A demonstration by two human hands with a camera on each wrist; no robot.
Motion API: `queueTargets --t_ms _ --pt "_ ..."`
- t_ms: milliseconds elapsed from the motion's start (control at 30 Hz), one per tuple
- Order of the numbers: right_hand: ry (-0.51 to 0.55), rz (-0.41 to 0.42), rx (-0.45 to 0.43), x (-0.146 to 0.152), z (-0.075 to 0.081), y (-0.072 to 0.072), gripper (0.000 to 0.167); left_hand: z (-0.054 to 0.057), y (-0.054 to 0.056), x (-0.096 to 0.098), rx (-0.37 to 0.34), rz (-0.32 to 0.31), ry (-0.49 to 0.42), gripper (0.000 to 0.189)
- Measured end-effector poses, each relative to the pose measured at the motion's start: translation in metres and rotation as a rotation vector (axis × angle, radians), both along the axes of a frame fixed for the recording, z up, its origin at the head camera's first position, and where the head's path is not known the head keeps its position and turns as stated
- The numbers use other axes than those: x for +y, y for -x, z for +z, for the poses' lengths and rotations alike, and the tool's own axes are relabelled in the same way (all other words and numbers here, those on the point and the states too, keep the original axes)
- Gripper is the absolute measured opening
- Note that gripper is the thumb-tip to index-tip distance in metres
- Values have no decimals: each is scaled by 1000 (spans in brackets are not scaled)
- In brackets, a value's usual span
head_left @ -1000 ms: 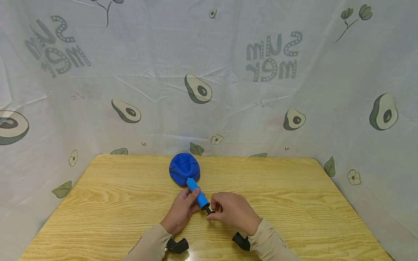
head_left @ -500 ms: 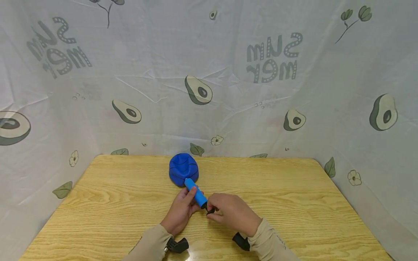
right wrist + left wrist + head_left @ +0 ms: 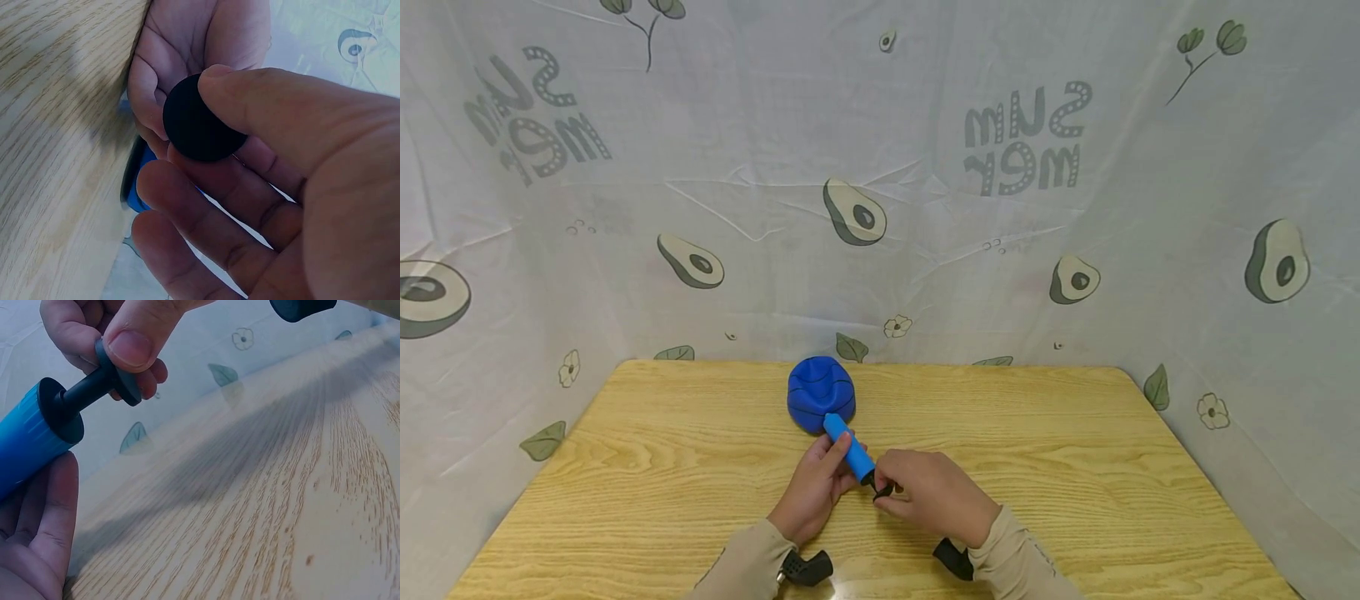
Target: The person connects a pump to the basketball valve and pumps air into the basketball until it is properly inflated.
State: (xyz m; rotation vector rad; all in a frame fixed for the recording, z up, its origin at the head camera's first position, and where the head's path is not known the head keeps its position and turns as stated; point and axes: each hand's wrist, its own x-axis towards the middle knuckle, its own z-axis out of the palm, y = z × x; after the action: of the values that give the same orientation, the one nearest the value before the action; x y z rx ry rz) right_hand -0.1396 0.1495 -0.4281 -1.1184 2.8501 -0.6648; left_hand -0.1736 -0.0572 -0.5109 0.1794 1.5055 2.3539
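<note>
A dented blue ball with dark seam lines sits near the table's back edge. The nozzle end of a light-blue hand pump meets the ball's near side, and the pump slants down toward the right. My left hand grips the pump's barrel, its thumb along the top. With thumb and fingers, my right hand pinches the round black plunger handle. In the left wrist view a short length of black plunger rod shows outside the barrel. The right wrist view has the thumb on the handle's flat disc.
The wooden table spreads out around both hands. Behind it and at both sides hangs a pale curtain printed with avocados. Black wrist devices hang under both forearms.
The pump and ball have shifted slightly left. My right hand has moved the plunger handle a little, while my left hand keeps its grip on the barrel.
</note>
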Motion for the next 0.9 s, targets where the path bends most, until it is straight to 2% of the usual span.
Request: queueTargets --t_ms 400,900 --pt "-5 22 15 -1 -3 0 20 1 -1 1 -5 7 9 53" --pt "-28 38 27 -1 -2 -1 25 0 -1 1 2 -14 45 58"
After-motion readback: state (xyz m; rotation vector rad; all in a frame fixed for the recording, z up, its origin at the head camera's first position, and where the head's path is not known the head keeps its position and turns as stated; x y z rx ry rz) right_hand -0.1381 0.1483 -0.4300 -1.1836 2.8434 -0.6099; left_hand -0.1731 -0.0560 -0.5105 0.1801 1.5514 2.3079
